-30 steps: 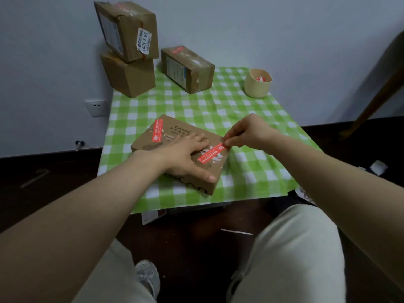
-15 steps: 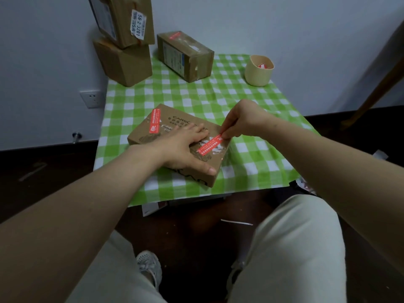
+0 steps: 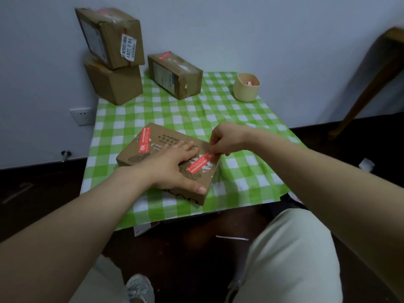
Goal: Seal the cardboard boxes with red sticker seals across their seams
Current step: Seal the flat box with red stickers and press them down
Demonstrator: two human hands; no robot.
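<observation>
Single view: wide-angle head camera, above near edge of green-checked table (image 3: 251, 171), facing forward and down. Close range; cardboard box (image 3: 166, 136) on table's near half sits mid-frame. Wall (image 3: 240, 29) beyond table at top, knees (image 3: 295, 248) below table at bottom.

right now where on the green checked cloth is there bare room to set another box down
Widest bare patch: the cloth between the flat box in front and the taped box and cup behind. A smaller one lies right of the flat box, near the right hand. The back left corner is crowded with stacked boxes.
</observation>
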